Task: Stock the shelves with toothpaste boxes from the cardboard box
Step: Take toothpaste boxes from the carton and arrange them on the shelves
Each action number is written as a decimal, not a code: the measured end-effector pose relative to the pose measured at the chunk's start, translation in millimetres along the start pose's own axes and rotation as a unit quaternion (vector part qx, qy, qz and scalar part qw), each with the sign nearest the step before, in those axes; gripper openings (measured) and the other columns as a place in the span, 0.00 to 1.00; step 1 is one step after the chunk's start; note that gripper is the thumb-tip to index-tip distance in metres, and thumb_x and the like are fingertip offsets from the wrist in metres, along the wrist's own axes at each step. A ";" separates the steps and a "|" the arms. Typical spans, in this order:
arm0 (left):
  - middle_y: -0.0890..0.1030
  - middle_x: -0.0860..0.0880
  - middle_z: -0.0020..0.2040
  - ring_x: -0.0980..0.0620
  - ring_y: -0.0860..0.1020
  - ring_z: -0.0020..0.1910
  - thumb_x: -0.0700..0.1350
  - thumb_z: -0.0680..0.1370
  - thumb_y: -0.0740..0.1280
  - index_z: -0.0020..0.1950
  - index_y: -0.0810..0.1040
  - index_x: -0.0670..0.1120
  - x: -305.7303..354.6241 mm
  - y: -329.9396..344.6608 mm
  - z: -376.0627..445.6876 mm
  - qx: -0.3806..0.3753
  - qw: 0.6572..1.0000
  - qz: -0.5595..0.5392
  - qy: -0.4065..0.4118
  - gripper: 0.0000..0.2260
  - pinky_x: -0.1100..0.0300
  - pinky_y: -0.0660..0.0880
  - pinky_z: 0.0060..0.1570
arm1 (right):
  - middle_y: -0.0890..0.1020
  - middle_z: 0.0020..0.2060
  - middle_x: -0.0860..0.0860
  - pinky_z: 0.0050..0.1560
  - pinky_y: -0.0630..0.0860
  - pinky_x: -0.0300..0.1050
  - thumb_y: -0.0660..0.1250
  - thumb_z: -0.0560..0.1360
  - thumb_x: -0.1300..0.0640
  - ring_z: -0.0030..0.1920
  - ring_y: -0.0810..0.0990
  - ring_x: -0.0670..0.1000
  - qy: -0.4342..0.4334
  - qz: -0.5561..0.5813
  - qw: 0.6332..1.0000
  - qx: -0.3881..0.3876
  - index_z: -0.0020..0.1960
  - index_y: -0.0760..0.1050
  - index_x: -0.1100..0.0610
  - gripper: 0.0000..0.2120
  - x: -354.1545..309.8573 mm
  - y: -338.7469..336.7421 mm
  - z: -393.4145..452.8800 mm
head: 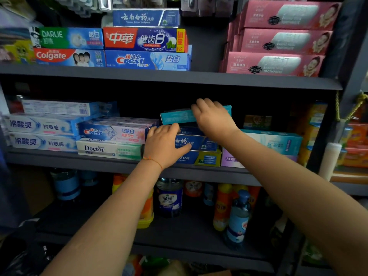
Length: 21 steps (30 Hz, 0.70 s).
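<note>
Teal box: I see a slim teal toothpaste box [177, 116] lying lengthwise on the middle shelf [119, 164], perched on top of the blue stack; its left end sits a little lower than its right, and the print on its face is too blurred for me to read.
Right hand: my right hand [214, 118] covers the box's right half; I judge the fingers [203, 105] are curled over its top edge and clamped on it, though the thumb is hidden.
Blue stack: 3 dark blue boxes [196, 143] piled just under the teal one, white characters on the front, the lowest with a yellow-green end panel.
Left hand: my left hand [164, 147] lies flat on the stack's left end, fingers straight and close together, thumb spread along the middle box, pressing rather than gripping.
Step in hand: I judge I am seating the teal box on the pile while bracing the pile with the other hand.
Next move: it calls for pushing the teal box level and square with the stack's front, letting go gently so nothing slides, then going back for another box; the cardboard box is not in view.
Neighbours: a Crest box [113, 132] and a Doctor box [109, 149] touch the stack's left; a pale teal box [278, 141] lies to its right.
Below: bottles [169, 198] stand on the lower shelf.
</note>
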<state>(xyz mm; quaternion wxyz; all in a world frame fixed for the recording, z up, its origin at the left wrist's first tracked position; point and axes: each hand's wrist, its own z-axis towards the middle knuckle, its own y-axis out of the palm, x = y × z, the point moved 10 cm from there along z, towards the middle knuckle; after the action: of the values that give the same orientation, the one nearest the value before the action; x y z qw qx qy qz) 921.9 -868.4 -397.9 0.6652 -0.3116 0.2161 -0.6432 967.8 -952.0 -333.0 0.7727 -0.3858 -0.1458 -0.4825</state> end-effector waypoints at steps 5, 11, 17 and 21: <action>0.79 0.49 0.58 0.46 0.75 0.61 0.68 0.75 0.63 0.57 0.70 0.48 3.8 1.9 5.0 -0.026 0.999 0.013 -0.020 0.25 0.46 0.59 0.70 | 0.78 0.41 0.57 0.36 0.77 0.49 0.76 0.63 0.63 0.39 0.79 0.59 0.059 -0.007 0.998 0.009 0.52 0.79 0.63 0.18 41.2 -8.2 -32.4; 0.68 0.42 0.74 0.42 0.61 0.76 0.64 0.76 0.64 0.69 0.69 0.42 41.7 -4.9 7.2 0.028 0.999 0.017 -0.025 0.32 0.45 0.49 0.77 | 0.78 0.50 0.59 0.47 0.77 0.55 0.74 0.69 0.64 0.49 0.79 0.63 0.137 0.060 0.987 -0.060 0.59 0.75 0.63 0.19 102.5 3.4 -77.4; 0.69 0.49 0.74 0.49 0.65 0.74 0.56 0.79 0.64 0.75 0.67 0.49 126.1 11.3 20.9 0.015 0.996 -0.042 0.078 0.25 0.50 0.54 0.74 | 0.75 0.57 0.60 0.56 0.73 0.55 0.64 0.74 0.66 0.59 0.74 0.63 0.220 0.117 0.962 -0.111 0.63 0.73 0.62 0.18 145.1 8.4 -100.3; 0.75 0.50 0.67 0.49 0.70 0.68 0.54 0.78 0.67 0.70 0.73 0.49 139.7 22.1 23.1 0.000 0.996 -0.029 0.090 0.22 0.51 0.60 0.66 | 0.75 0.59 0.60 0.55 0.73 0.53 0.64 0.74 0.65 0.60 0.74 0.63 0.229 0.129 0.951 -0.164 0.63 0.73 0.61 0.17 158.4 18.9 -105.4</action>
<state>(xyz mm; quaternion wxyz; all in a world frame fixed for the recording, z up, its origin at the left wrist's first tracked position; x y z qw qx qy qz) 964.8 -1004.0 -381.0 0.6247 -0.2585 0.2656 -0.6873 1046.4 -1125.5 -316.5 0.7670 -0.4022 0.1672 -0.4712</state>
